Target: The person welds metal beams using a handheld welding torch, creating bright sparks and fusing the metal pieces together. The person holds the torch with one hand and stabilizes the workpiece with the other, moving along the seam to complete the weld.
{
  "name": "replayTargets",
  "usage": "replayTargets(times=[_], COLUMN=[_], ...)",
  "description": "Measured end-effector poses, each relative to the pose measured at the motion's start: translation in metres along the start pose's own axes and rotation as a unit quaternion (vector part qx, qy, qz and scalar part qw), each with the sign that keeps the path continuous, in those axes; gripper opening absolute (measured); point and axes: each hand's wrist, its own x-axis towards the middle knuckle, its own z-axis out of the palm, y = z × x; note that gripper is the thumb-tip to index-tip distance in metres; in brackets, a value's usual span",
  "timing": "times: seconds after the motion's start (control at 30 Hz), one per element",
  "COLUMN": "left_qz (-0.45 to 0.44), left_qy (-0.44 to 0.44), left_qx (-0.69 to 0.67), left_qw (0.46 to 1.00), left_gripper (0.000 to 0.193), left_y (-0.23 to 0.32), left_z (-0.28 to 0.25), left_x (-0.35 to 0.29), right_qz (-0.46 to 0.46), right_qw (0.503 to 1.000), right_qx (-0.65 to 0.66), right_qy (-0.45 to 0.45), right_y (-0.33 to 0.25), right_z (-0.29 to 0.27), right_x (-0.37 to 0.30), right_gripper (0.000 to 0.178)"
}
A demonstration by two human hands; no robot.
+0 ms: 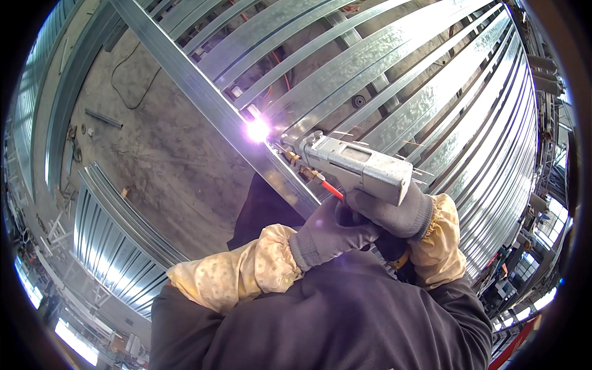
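Note:
My right hand (398, 213), in a dark grey glove, is closed round the handle of a silver handheld welding gun (364, 165). My left hand (330, 234), gloved alike, is closed beneath the gun against the right hand; the handle and some fingers are hidden there. An orange-red hose (333, 190) with brass fittings runs along the gun's underside. At the nozzle, a bright white-violet glare (258, 130) burns where a long galvanized steel rail (185, 80) meets the ends of several metal slats (327, 86). The glare hides the joint itself. Thin sparks streak beside the gun.
More steel profiles (126, 216) lie stacked at lower left, and a curved-looking beam (65, 98) stands at far left. On the concrete floor (179, 142) lie a thin cable (132, 106) and a short metal tube (103, 118). A small dark wheel (358, 101) shows between the slats.

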Motion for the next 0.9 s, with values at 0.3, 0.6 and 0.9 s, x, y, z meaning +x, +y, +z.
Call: replayTargets(times=[0.3,0.6,0.9], left_qz=[0.034,0.01,0.005], left_qy=[0.002,-0.006,0.014], left_qx=[-0.009,-0.002,0.001], left_qw=[0.999,1.0,1.0], left_gripper=[0.03,0.044,0.029], left_y=[0.001,-0.008,-0.001], left_z=[0.009,0.0,0.012], left_x=[-0.001,0.001,0.0], right_qz=[0.038,0.045,0.026], right_qw=[0.999,0.999,0.999], right_qx=[0.033,0.006,0.019], right_qy=[-0.006,-0.001,-0.003], right_y=[0.0,-0.002,0.008], right_z=[0.0,-0.002,-0.005], right_x=[-0.002,-0.003,-0.006], right_gripper=[0.045,0.049,0.058])
